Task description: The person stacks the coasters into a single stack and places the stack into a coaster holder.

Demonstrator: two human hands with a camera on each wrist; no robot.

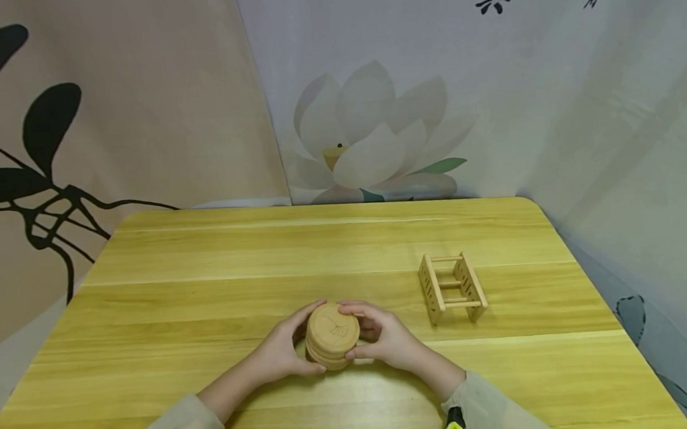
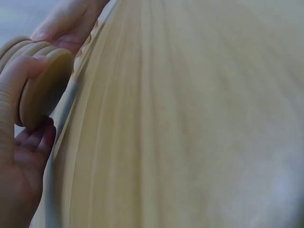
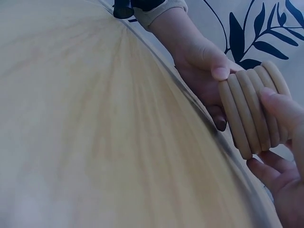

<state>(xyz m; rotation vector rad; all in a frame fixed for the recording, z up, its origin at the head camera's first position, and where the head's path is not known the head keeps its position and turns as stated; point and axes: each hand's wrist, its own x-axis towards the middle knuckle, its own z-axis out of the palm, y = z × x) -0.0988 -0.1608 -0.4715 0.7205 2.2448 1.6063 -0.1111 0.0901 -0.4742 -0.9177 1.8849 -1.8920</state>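
Near the front middle of the table, a stack of several round wooden coasters (image 1: 332,329) is held between both hands. A line drawing marks the face of its top coaster. My left hand (image 1: 283,353) grips the left side, thumb at the near edge and fingers round the far edge. From the right, my right hand (image 1: 388,336) grips the stack with its fingers at the upper rim and its thumb low in front. In the right wrist view the coasters (image 3: 254,111) lie face to face, their rounded edges showing. The left wrist view shows the bottom coaster's flat underside (image 2: 50,88).
A small wooden rack (image 1: 453,288) with slotted side panels and crossbars stands on the table to the right of the hands. Behind the wooden table (image 1: 202,251) hangs a printed cloth backdrop (image 1: 373,126) with a lotus and dark leaves.
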